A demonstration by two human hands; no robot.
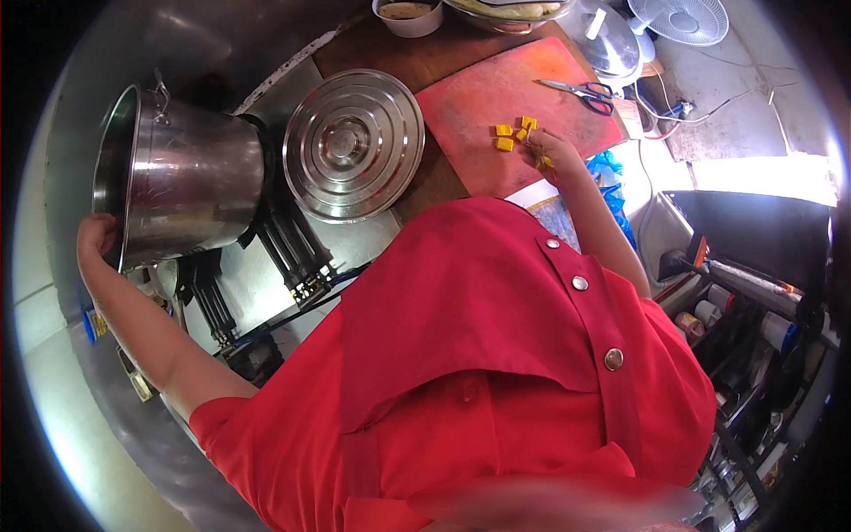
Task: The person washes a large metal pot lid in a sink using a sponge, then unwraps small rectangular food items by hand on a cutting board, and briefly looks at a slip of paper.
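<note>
My left hand (98, 236) is at the rim of a tall stainless steel stockpot (196, 179), its fingers partly hidden inside the mouth. Whether those fingers hold anything is hidden. Over the red cutting board (465, 100), my right hand (553, 154) is curled around small yellow-wrapped pieces (546, 161), some showing under the palm. Just left of its fingertips, several yellow-wrapped cubes (504, 144) lie on the board. Scissors (582, 93) with dark blue handles rest farther up the same board, blades partly spread.
A round steel lid (346, 143) lies between the stockpot and the board. Black gas burner pipes (289, 246) run below the pot. Beyond the board stand a white bowl (409, 16), a domed lid (602, 46) and a fan (685, 20). Loose cables (705, 120) hang at right.
</note>
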